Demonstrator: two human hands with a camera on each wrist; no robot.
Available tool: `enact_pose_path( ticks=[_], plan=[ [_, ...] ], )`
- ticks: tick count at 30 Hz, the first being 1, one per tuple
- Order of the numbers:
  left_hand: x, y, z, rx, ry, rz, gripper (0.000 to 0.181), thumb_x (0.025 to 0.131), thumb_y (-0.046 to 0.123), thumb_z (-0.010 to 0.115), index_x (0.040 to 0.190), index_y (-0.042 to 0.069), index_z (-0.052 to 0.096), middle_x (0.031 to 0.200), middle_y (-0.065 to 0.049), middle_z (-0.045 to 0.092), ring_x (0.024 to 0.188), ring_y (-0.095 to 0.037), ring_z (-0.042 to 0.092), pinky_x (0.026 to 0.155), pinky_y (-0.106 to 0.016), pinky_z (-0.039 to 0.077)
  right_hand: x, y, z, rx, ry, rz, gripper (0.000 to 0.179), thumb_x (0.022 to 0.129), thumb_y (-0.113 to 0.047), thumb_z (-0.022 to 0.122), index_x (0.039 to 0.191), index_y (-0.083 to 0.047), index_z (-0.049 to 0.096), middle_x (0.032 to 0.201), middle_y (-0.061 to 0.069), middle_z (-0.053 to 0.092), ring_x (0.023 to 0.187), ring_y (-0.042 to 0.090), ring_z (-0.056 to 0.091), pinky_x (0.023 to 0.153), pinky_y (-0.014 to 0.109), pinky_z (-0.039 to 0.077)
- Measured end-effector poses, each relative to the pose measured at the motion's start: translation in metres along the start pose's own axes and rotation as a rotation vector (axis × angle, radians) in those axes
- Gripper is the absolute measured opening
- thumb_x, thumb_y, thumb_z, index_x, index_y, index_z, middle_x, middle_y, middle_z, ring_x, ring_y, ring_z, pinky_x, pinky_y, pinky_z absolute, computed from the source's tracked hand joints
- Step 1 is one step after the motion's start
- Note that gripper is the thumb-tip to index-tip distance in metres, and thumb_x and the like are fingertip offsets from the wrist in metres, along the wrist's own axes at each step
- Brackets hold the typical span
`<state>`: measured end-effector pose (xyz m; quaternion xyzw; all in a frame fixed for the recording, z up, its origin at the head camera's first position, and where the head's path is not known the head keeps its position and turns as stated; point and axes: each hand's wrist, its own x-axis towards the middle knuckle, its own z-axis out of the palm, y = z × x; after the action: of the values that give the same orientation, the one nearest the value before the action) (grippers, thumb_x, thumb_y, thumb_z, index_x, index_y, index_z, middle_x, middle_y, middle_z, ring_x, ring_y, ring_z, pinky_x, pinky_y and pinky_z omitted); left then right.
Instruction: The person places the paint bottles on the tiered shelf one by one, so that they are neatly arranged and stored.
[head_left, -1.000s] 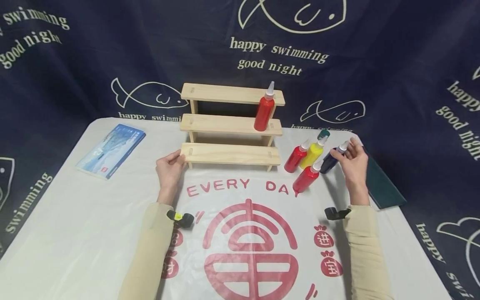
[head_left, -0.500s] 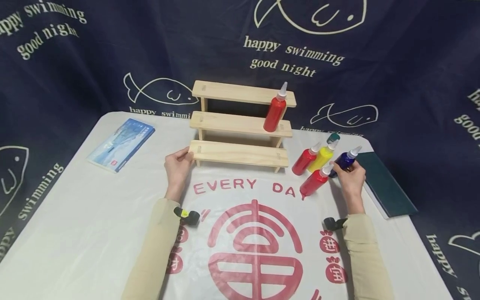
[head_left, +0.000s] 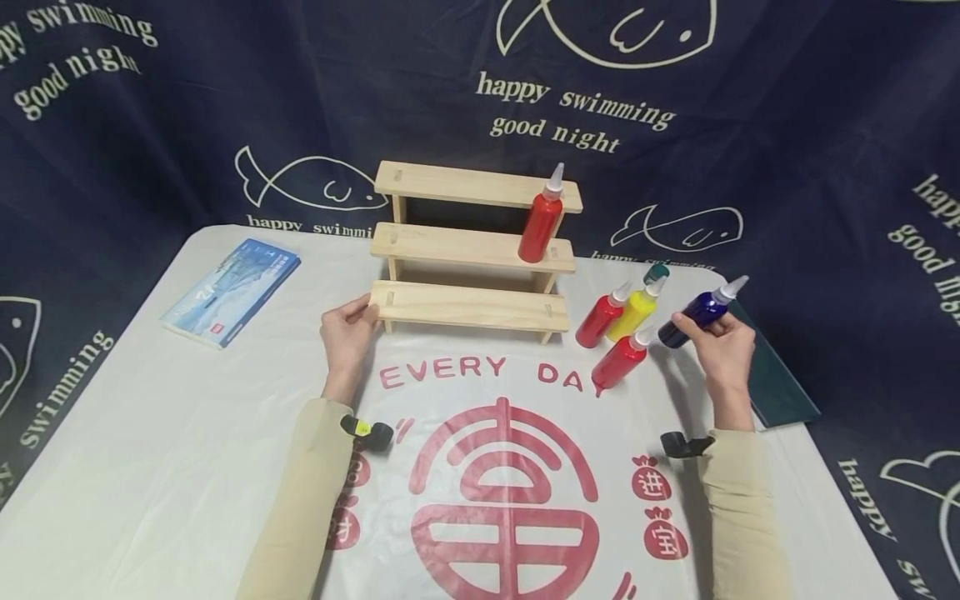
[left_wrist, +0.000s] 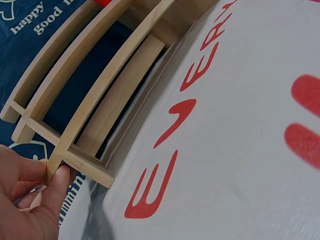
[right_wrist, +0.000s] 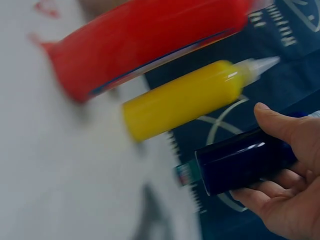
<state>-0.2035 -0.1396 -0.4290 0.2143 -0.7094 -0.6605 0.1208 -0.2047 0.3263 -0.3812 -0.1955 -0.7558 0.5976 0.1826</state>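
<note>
A three-tier wooden display rack (head_left: pixel 472 302) stands at the back of the table. My left hand (head_left: pixel 348 340) pinches the left end of its lowest board, thumb and fingertips on the wood in the left wrist view (left_wrist: pixel 56 167). My right hand (head_left: pixel 727 354) grips a dark blue squeeze bottle (head_left: pixel 703 310) with a pale pointed nozzle, held tilted to the right. Beside it stand a yellow bottle (head_left: pixel 633 315) and two red bottles, one behind (head_left: pixel 598 321) and one in front (head_left: pixel 619 362). Another red bottle (head_left: pixel 538 227) stands on the rack's middle board, at the right.
A dark green book (head_left: pixel 776 375) lies at the table's right edge, partly behind my right hand. A green-capped item (head_left: pixel 657 275) shows behind the yellow bottle. At the left lies a blue and white booklet (head_left: pixel 232 292). A dark printed cloth (head_left: pixel 427 92) hangs behind the table.
My right hand has taken hold of the dark blue bottle and moved it slightly right and up, tilting it. The left hand stays on the rack. The head view has shifted a little.
</note>
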Motion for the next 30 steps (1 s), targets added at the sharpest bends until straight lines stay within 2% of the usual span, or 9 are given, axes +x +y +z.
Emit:
enact_pose_path(
  ticks=[2,5,9,15,19,26,30],
  plan=[
    [0.000,0.000,0.000,0.004,0.004,-0.003,0.031,0.093,0.004,0.061,0.124,-0.001,0.064,0.120,-0.023,0.066,0.105,-0.029,0.068,0.082,-0.022,0.060,-0.003,-0.011,-0.003,0.067,-0.002,-0.024,0.021,0.076,-0.003,0.081,0.081,-0.018,0.068,0.067,-0.016,0.070,0.064,-0.003,0.063,0.056,0.009,0.047],
    [0.000,0.000,-0.001,0.010,0.008,-0.003,0.032,0.093,0.004,0.060,0.124,-0.001,0.064,0.120,-0.022,0.066,0.105,-0.029,0.068,0.082,-0.022,0.060,-0.008,-0.028,-0.007,0.099,-0.006,-0.037,0.021,0.076,-0.001,0.081,0.083,-0.017,0.069,0.070,-0.014,0.071,0.066,-0.001,0.065,0.061,0.009,0.048],
    [0.000,0.001,-0.001,0.004,0.007,-0.001,0.031,0.093,0.004,0.061,0.124,-0.002,0.064,0.120,-0.023,0.066,0.104,-0.029,0.068,0.081,-0.022,0.060,-0.017,-0.050,-0.008,0.089,-0.012,-0.069,0.021,0.076,-0.002,0.082,0.087,-0.016,0.071,0.072,-0.014,0.071,0.069,0.000,0.067,0.066,0.010,0.048],
    [0.000,0.001,0.000,0.009,0.000,0.001,0.031,0.093,0.004,0.060,0.124,-0.001,0.063,0.120,-0.023,0.066,0.105,-0.029,0.068,0.081,-0.021,0.060,-0.033,-0.074,-0.005,0.103,-0.038,-0.184,0.026,0.074,0.000,0.082,0.095,-0.011,0.073,0.076,-0.012,0.073,0.071,0.001,0.068,0.069,0.009,0.052],
    [-0.001,0.001,0.000,0.010,-0.005,0.006,0.031,0.093,0.004,0.061,0.124,-0.002,0.063,0.119,-0.023,0.066,0.104,-0.029,0.068,0.081,-0.021,0.060,-0.043,-0.089,0.001,0.055,-0.066,-0.247,0.030,0.074,0.000,0.082,0.101,-0.009,0.072,0.079,-0.014,0.073,0.073,0.000,0.069,0.071,0.007,0.054],
    [-0.001,0.001,0.000,0.009,-0.004,0.004,0.031,0.094,0.005,0.060,0.125,-0.001,0.063,0.121,-0.022,0.066,0.105,-0.029,0.068,0.081,-0.020,0.060,-0.060,-0.103,0.023,0.065,-0.241,-0.307,0.032,0.077,0.000,0.080,0.107,-0.003,0.070,0.086,-0.012,0.073,0.078,0.001,0.069,0.078,0.006,0.054],
    [-0.002,0.001,0.000,0.009,-0.006,-0.004,0.031,0.094,0.005,0.060,0.124,-0.001,0.063,0.121,-0.022,0.066,0.105,-0.028,0.068,0.082,-0.022,0.060,-0.070,-0.104,0.041,-0.098,-0.309,-0.344,0.037,0.080,-0.009,0.080,0.113,0.000,0.067,0.089,-0.017,0.069,0.081,-0.002,0.068,0.081,0.006,0.054]
  ],
)
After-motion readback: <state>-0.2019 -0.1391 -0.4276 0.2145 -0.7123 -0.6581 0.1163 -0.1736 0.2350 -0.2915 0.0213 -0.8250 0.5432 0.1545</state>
